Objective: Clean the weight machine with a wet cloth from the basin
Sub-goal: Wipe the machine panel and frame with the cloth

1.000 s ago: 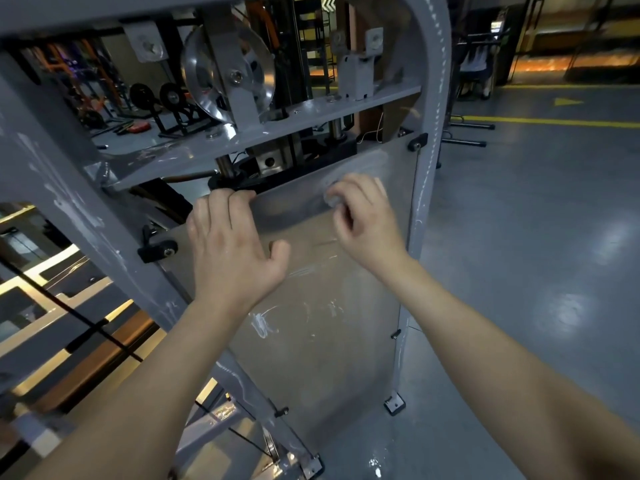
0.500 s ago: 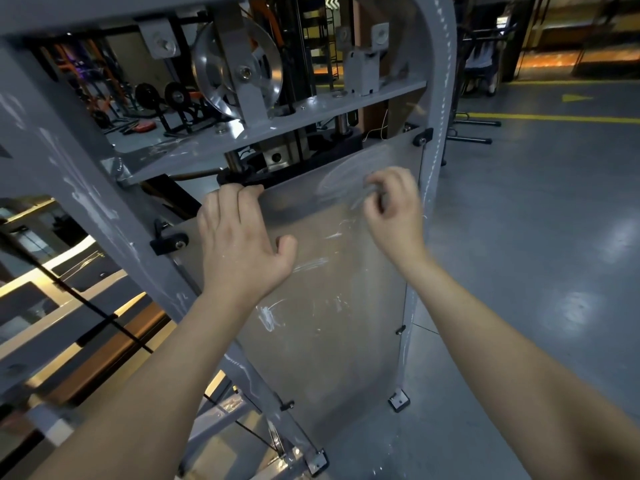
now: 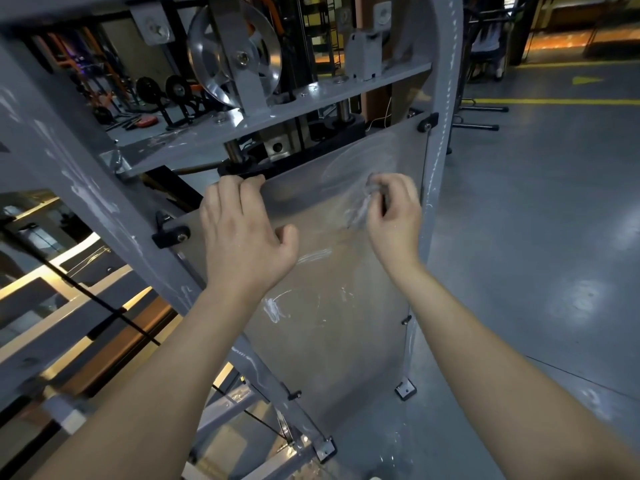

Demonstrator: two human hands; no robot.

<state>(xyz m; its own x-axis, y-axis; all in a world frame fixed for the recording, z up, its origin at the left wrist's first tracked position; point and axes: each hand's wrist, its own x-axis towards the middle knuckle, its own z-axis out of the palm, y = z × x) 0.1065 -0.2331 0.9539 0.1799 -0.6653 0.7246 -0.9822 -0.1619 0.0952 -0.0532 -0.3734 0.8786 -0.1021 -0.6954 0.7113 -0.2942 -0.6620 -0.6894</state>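
The right hand (image 3: pixel 394 216) pinches a small grey cloth (image 3: pixel 362 206) between thumb and curled fingers and holds it against the clear panel (image 3: pixel 329 341) near the panel's upper right corner. The cloth is blurred and mostly bunched in the fingers, so its shape is hard to make out. The left hand (image 3: pixel 242 237) grips the panel's top edge near the upper left corner, thumb spread out over the front face. Its fingertips curl over the edge and are hidden. White smears (image 3: pixel 273 308) mark the panel below the left wrist, and what lies behind it shows only as haze. Black clips (image 3: pixel 427 123) fix the panel to the grey machine (image 3: pixel 445 81), whose top is cut off by the picture's edge. A pulley (image 3: pixel 235 57) sits above the crossbar. To the right is shiny grey floor (image 3: pixel 536 254) with a yellow line (image 3: pixel 554 102); the gear beyond is dim.
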